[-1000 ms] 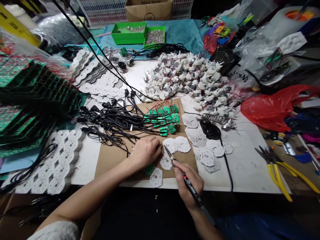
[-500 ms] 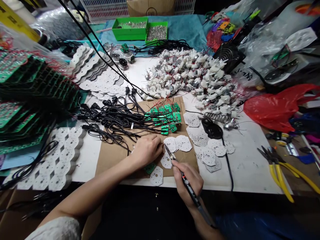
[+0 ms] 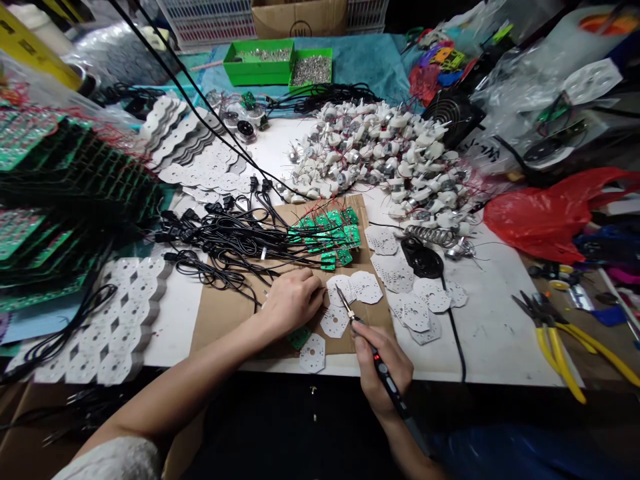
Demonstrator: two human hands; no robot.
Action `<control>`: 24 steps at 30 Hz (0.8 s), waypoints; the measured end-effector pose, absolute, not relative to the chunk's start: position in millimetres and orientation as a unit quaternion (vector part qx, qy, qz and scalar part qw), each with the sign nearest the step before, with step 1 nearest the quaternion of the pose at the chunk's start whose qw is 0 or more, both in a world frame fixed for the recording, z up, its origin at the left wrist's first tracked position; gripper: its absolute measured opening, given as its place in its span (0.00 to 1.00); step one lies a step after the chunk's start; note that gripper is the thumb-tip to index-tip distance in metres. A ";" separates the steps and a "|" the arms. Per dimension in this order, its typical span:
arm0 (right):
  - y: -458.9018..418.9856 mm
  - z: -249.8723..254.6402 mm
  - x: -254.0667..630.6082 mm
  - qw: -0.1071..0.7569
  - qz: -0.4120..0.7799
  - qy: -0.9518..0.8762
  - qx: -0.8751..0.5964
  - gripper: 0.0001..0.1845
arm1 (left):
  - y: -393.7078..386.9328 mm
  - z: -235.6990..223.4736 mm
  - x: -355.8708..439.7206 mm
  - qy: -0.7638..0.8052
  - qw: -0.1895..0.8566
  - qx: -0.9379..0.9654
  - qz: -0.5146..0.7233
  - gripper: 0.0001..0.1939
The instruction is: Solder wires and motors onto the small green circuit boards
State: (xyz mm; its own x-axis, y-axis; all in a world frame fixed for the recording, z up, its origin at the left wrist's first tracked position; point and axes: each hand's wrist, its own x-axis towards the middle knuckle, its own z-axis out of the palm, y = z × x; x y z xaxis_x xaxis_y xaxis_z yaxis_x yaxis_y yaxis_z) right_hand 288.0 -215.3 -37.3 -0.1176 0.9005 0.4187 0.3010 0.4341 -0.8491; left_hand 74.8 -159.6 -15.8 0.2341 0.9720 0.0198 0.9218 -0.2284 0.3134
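Note:
My right hand point(image 3: 384, 365) grips a soldering iron point(image 3: 379, 365) with a lit red display, its metal tip pointing up and left over a white octagonal circuit board point(image 3: 338, 289). Whether the tip touches that board I cannot tell. My left hand point(image 3: 294, 298) rests on the cardboard with its fingers curled together; what they pinch is hidden. Beneath that hand a green circuit board point(image 3: 299, 337) pokes out. More white boards lie close by, including one board point(image 3: 313, 353) at the table's front edge. Small green boards point(image 3: 334, 231) with red wires and black cords lie just beyond.
Black power cords point(image 3: 215, 240) tangle left of the green boards. Stacked green panels point(image 3: 45, 200) and white panels point(image 3: 117, 313) fill the left. A heap of small motors point(image 3: 375, 150) spreads behind. Yellow-handled pliers point(image 3: 555, 347), a red bag point(image 3: 545, 213) and a solder coil point(image 3: 433, 235) are right.
My right hand has moved slightly right, drawing the soldering iron's tip away from my left fingertips. The left hand has stayed nearly still.

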 end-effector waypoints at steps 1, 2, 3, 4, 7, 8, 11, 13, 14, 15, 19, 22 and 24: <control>-215.4 -37.3 288.0 0.499 0.304 -0.680 -0.443 0.16 | -160.0 -15.8 73.3 0.607 0.119 0.775 0.131 0.09; -215.6 -37.7 288.0 0.501 0.308 -0.675 -0.446 0.16 | -160.3 -15.8 71.6 0.603 0.122 0.772 0.161 0.09; -215.8 -38.4 288.0 0.502 0.310 -0.672 -0.448 0.15 | -160.3 -15.7 69.8 0.598 0.129 0.767 0.195 0.08; -216.0 -39.4 288.1 0.504 0.311 -0.669 -0.450 0.15 | -160.0 -15.5 68.0 0.591 0.144 0.760 0.227 0.06; -216.3 -42.1 288.6 0.506 0.310 -0.665 -0.453 0.14 | -157.6 -14.1 63.1 0.575 0.204 0.739 0.285 0.03; -216.2 -42.5 288.7 0.506 0.310 -0.665 -0.454 0.14 | -156.4 -13.5 61.9 0.576 0.221 0.733 0.286 0.02; -215.5 -42.1 288.9 0.505 0.313 -0.661 -0.458 0.13 | -152.6 -11.7 59.9 0.592 0.258 0.722 0.246 0.02; -215.0 -41.1 288.7 0.505 0.314 -0.659 -0.461 0.13 | -150.6 -10.3 59.6 0.599 0.274 0.723 0.210 0.02; -214.9 -40.5 288.5 0.504 0.313 -0.659 -0.463 0.12 | -149.8 -9.4 59.8 0.599 0.277 0.725 0.195 0.03; -214.9 -40.0 288.2 0.504 0.311 -0.658 -0.464 0.12 | -149.1 -8.4 60.0 0.598 0.278 0.729 0.183 0.03; -214.9 -38.0 287.3 0.508 0.304 -0.659 -0.463 0.12 | -147.8 -3.8 62.8 0.584 0.254 0.756 0.151 0.07; -214.5 -37.6 286.8 0.505 0.305 -0.663 -0.461 0.13 | -147.0 -1.0 66.5 0.582 0.236 0.768 0.121 0.08; -213.9 -38.4 286.6 0.508 0.304 -0.665 -0.455 0.13 | -145.7 0.2 69.4 0.592 0.235 0.764 0.104 0.09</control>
State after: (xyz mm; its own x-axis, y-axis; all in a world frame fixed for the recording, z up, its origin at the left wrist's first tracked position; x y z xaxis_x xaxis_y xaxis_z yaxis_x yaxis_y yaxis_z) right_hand 286.6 -213.9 -38.4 -0.0702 0.9143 0.3990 0.2977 0.4009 -0.8664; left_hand 69.4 -145.7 0.2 0.2769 0.9536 -0.1184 0.8555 -0.1886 0.4822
